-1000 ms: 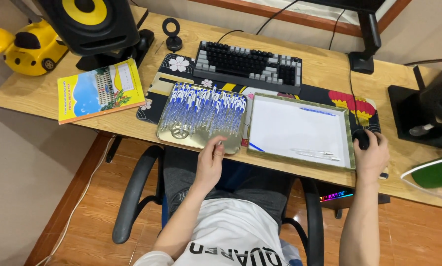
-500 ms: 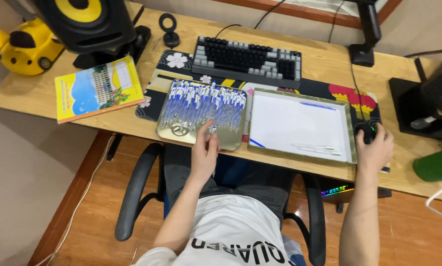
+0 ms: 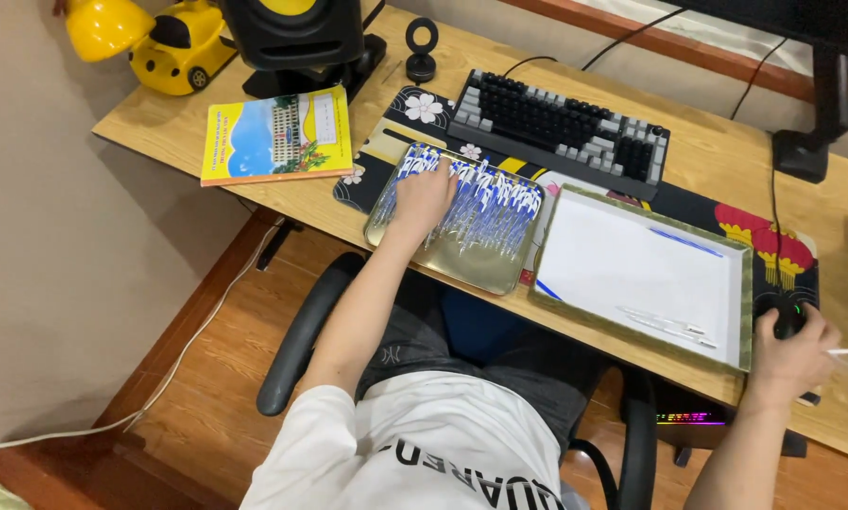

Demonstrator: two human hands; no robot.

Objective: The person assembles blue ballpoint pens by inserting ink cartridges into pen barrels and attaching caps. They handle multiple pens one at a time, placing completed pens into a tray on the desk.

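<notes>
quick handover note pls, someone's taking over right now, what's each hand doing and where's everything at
Left hand: palm down on the blue-and-white pens in the metal tray; whether it grips one cannot be told.
Right hand: on the black mouse at the desk's right edge.
White tray: right of the metal tray, a few pens near its front right corner, a blue one along the back.
Done: few pens in the white tray. Left: most pens sit in the metal tray.
</notes>
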